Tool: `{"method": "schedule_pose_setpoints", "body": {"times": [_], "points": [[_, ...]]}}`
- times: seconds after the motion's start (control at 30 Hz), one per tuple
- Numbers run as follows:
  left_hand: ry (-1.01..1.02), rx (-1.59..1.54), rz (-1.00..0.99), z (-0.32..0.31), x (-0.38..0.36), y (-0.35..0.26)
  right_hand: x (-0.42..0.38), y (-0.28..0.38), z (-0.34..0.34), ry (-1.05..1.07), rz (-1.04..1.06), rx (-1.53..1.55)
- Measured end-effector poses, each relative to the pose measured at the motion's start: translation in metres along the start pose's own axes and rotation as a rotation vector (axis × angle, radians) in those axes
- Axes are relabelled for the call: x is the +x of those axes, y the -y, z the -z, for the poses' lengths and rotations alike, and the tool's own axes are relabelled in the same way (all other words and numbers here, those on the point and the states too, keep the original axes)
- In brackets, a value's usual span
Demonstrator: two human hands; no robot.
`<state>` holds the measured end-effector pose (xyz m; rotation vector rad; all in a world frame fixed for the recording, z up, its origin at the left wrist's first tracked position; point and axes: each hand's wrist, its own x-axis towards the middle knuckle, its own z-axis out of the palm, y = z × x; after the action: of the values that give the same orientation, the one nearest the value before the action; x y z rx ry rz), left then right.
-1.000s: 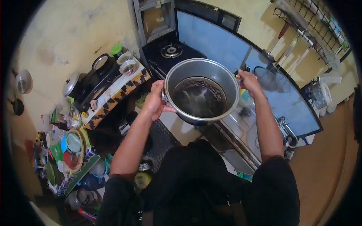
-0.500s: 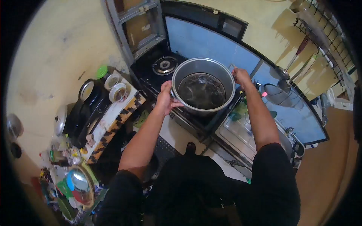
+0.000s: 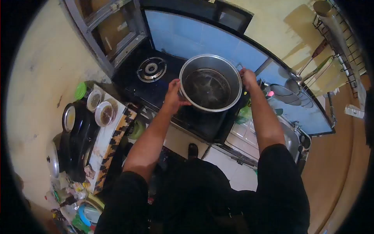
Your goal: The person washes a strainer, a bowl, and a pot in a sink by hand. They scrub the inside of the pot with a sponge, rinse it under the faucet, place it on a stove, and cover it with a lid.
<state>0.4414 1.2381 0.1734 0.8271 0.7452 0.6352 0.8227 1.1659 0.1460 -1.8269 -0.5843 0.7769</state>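
A large metal pot (image 3: 210, 106) with dark liquid inside is over the right part of the black stove (image 3: 128, 87). My left hand (image 3: 173, 95) holds the pot's left side, with fingers reaching under its rim. On the far right side, my right hand (image 3: 248, 78) grips the pot's handle. Whether the pot's base touches the stove is hidden. The left burner (image 3: 152, 69) of the stove is bare.
A sink (image 3: 290, 142) with a white drainboard (image 3: 247, 136) lies to the right. Strainers (image 3: 286, 94) and ladles hang on the wall. On the left, a counter (image 3: 105, 140) holds containers (image 3: 105, 114) and a black appliance. A metal ladder-like frame (image 3: 91, 35) stands behind the stove's left end.
The view has shifted, showing more of the stove to the left of the pot. Both hands keep their hold, and the pot sits slightly higher in the picture.
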Motion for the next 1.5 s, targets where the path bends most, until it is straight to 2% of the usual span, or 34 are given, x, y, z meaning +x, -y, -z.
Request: {"method": "schedule_pose_setpoints", "body": {"times": [0.1, 0.13, 0.2, 0.3, 0.37, 0.43, 0.5, 0.57, 0.6, 0.63, 0.67, 0.7, 0.73, 0.77, 0.83, 0.9, 0.97, 1.03, 1.1, 1.17, 1.2, 1.23, 1.27, 1.3, 1.37, 1.43, 1.47, 1.5], "points": [[0.026, -0.007, 0.047, 0.008, 0.006, 0.008, 0.006, -0.017, -0.004, -0.095, -0.048, 0.140], [0.036, -0.010, 0.061, 0.012, 0.007, 0.010, 0.023, -0.036, 0.003, -0.053, 0.115, -0.076], [0.056, 0.001, 0.053, 0.015, 0.009, 0.012, 0.035, -0.059, 0.012, -0.021, 0.266, -0.290], [0.052, -0.004, 0.055, 0.018, 0.011, 0.015, 0.029, -0.054, 0.016, 0.053, 0.326, -0.438], [0.028, -0.014, 0.073, 0.032, 0.010, 0.021, -0.009, -0.016, 0.001, -0.090, 0.016, 0.054], [-0.163, -0.092, 0.124, 0.061, 0.009, 0.041, -0.010, -0.010, 0.001, -0.073, -0.035, 0.061], [-0.277, 0.213, 0.242, 0.100, 0.009, 0.087, 0.001, -0.014, 0.000, -0.053, -0.087, 0.068], [-0.148, 0.804, 0.070, 0.160, 0.015, 0.186, 0.036, -0.051, 0.005, -0.074, 0.053, -0.048], [0.035, 1.154, -0.141, 0.157, -0.003, 0.190, 0.056, -0.072, 0.009, -0.080, 0.096, -0.087], [0.143, 1.326, -0.237, 0.144, -0.018, 0.186, 0.079, -0.095, 0.015, -0.050, 0.258, -0.141], [0.239, 1.486, -0.356, 0.132, -0.033, 0.183, 0.082, -0.102, 0.017, -0.036, 0.334, -0.170], [0.115, 1.348, -0.153, 0.114, -0.043, 0.180, 0.085, -0.109, 0.019, -0.023, 0.411, -0.198], [-0.006, 1.199, 0.044, 0.106, -0.048, 0.182, 0.076, -0.099, 0.018, -0.023, 0.361, -0.230], [0.002, 1.192, 0.050, 0.109, -0.043, 0.196, 0.068, -0.091, 0.019, -0.025, 0.334, -0.253], [0.050, 1.393, -0.038, 0.120, -0.027, 0.236, 0.052, -0.075, 0.019, -0.049, 0.244, -0.277], [0.031, 1.413, -0.054, 0.117, -0.025, 0.247, 0.025, -0.045, 0.010, -0.064, 0.177, -0.284], [0.009, 1.442, -0.058, 0.117, -0.025, 0.252, -0.030, 0.011, -0.005, -0.314, 0.130, -0.384], [0.112, 1.546, -0.066, 0.114, -0.023, 0.242, -0.085, 0.037, -0.012, -0.244, 0.350, -0.107], [0.102, 1.568, -0.019, 0.113, -0.023, 0.240, -0.123, 0.033, -0.003, -0.244, 0.445, -0.234], [0.070, 1.582, 0.033, 0.114, -0.025, 0.239, -0.179, 0.028, -0.003, -0.118, 0.322, 0.029], [0.086, 1.524, -0.108, 0.115, -0.030, 0.241, -0.206, 0.016, 0.003, -0.049, 0.237, -0.030], [0.088, 1.465, -0.244, 0.116, -0.036, 0.243, -0.236, 0.007, 0.001, 0.000, 0.252, -0.052], [0.033, 1.394, -0.254, 0.120, -0.032, 0.263, -0.264, 0.004, -0.001, 0.026, 0.139, -0.171], [-0.039, 1.329, -0.261, 0.127, -0.026, 0.288, -0.281, -0.020, 0.000, 0.043, 0.028, -0.156], [-0.088, 1.197, -0.018, 0.128, -0.028, 0.307, -0.323, -0.020, -0.013, 0.173, -0.038, -0.252], [-0.153, 1.119, -0.035, 0.110, -0.043, 0.258, -0.341, -0.056, 0.000, 0.329, -0.131, -0.176], [-0.204, 0.990, -0.054, 0.113, -0.038, 0.279, -0.344, -0.086, 0.016, 0.316, -0.208, -0.156], [-0.244, 0.865, -0.087, 0.117, -0.032, 0.301, -0.342, -0.092, 0.022, 0.388, -0.206, -0.170]]}}
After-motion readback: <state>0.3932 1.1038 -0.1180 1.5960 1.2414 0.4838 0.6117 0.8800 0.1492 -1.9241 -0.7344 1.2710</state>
